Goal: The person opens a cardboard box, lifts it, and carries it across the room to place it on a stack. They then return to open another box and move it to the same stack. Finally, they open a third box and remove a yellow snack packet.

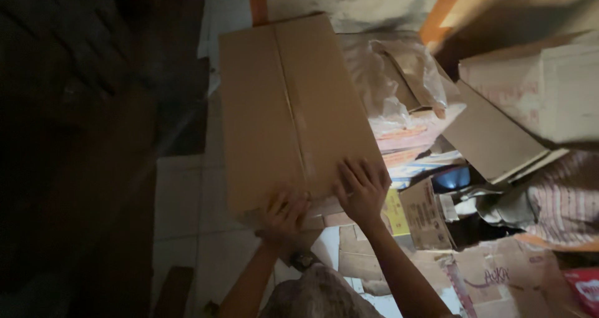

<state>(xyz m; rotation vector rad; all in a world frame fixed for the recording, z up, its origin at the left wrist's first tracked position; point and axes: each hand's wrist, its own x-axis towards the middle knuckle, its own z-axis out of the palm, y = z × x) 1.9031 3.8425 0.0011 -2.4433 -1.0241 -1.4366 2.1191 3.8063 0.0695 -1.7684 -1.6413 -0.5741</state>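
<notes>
Pressing taped brown cardboard box [293, 106] — both hands flat.

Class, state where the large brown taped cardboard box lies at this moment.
In the head view, the large brown taped cardboard box lies centre-left, both hands on its near edge: left hand, right hand. Crumpled clear plastic lies beside it.

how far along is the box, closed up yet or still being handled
The cardboard box already looks closed, its top flaps meeting along a taped centre seam. In hand: the left hand curls at its near edge and the right hand lies flat on top. Loose cardboard pieces and plastic wrap lie unsorted beside it.
</notes>
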